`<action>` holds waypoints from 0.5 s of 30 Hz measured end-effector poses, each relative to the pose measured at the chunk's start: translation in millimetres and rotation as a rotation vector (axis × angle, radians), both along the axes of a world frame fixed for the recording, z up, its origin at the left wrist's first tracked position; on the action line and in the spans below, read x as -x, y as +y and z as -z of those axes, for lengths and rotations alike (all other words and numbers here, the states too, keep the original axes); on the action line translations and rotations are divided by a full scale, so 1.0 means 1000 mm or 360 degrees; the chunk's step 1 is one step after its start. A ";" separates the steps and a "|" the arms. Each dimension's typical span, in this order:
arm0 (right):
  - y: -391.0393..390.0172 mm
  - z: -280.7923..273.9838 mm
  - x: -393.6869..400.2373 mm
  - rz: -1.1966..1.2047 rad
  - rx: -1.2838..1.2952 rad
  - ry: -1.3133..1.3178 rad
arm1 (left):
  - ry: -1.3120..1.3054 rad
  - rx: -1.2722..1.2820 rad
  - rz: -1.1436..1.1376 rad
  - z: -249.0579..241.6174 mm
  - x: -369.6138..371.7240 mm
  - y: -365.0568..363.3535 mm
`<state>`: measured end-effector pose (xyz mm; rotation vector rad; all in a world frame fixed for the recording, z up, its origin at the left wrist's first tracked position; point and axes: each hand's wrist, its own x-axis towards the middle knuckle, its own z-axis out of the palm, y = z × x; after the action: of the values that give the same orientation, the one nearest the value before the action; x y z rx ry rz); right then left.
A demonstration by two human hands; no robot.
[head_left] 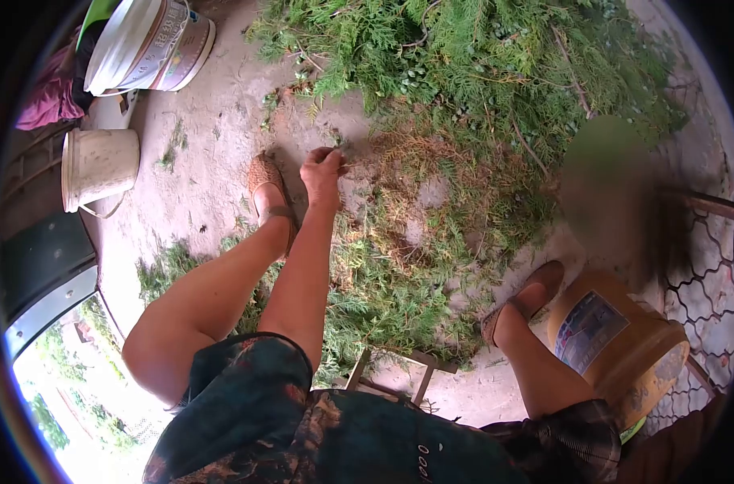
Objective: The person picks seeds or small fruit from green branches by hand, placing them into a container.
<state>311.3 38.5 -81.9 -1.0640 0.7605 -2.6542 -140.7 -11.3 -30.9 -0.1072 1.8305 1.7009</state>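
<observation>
My left hand [323, 167] reaches down over the concrete floor with its fingers closed in a pinch. A small green sprig [337, 139] shows at the fingertips. To the right of the hand lies a scatter of browned and green conifer bits [419, 157]. Beyond it spreads a big heap of leafy conifer branches [464, 60], with small pale green cones among the leaves. More cut greenery [375, 323] covers the floor between my feet. My right hand is out of view.
A small wooden stool [399, 387] is partly under me. White buckets [173, 48] [101, 165] stand at the left. At the right, a tan bucket [605, 343] leans near wire mesh [698, 282]. A person's pink clothing [52, 97] shows at the far left.
</observation>
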 end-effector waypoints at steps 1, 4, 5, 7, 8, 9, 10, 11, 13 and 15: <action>-0.001 0.002 -0.001 0.0002 0.0009 -0.0029 | 0.0250 0.0191 0.0047 0.005 0.007 -0.001; 0.011 0.007 0.000 -0.0046 -0.0037 -0.0049 | 0.1225 0.0919 0.0360 0.013 0.021 0.005; 0.016 0.009 -0.003 -0.0069 -0.0085 -0.0025 | 0.1225 0.1049 0.0399 0.006 0.022 0.011; 0.028 -0.003 0.007 -0.0109 -0.0134 -0.0021 | 0.1316 0.1304 0.0493 0.002 0.025 0.020; 0.028 -0.008 0.006 -0.0120 -0.0138 -0.0042 | 0.1413 0.1424 0.0557 0.006 0.026 0.022; 0.029 -0.006 0.004 -0.0127 -0.0130 -0.0072 | 0.1416 0.1424 0.0673 0.005 0.026 0.024; 0.025 -0.003 0.002 -0.0135 -0.0110 -0.0102 | 0.1408 0.1443 0.0662 0.004 0.026 0.022; 0.022 0.001 0.003 -0.0138 -0.0092 -0.0125 | 0.1465 0.1399 0.0804 0.003 0.028 0.022; 0.016 0.012 -0.010 -0.0139 -0.0062 -0.0186 | 0.1388 0.1104 0.0964 -0.001 0.032 0.023; -0.002 0.037 -0.036 -0.0147 -0.0044 -0.0246 | 0.0576 0.0549 0.0745 -0.025 0.028 0.028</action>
<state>347.5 36.4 -118.8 -0.8539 0.6975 -2.6034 -168.9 17.1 -6.0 0.4804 2.1839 1.1209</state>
